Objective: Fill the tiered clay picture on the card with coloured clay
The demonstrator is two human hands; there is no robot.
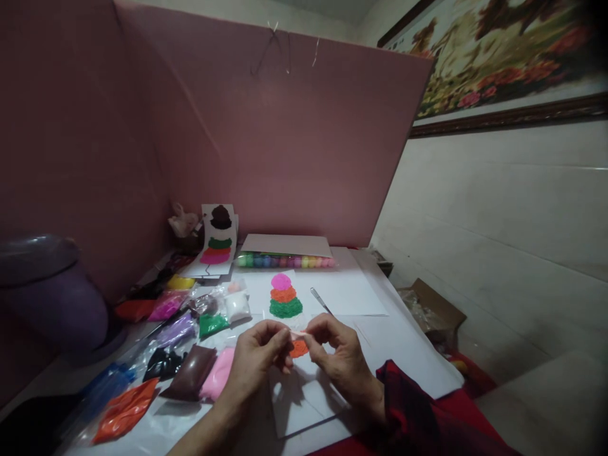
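My left hand [266, 348] and my right hand [339, 354] meet above a white sheet of paper [304, 411]. Between their fingertips they pinch a small pale pink piece of soft clay [298, 335], stretched from one hand to the other. On the paper are stacked patches of coloured clay: a bright pink round [280, 282], an orange band [284, 294] and a wider green band [285, 308]. Another orange patch [299, 348] shows just under the pinched piece, partly hidden by my fingers.
Bags of clay lie to the left, among them brown [192, 373], orange [126, 411], light pink [219, 373] and white [237, 306]. A metal tool [322, 300] rests right of the patches. Behind stand a decorated card [218, 244] and a row of coloured tubs [285, 261].
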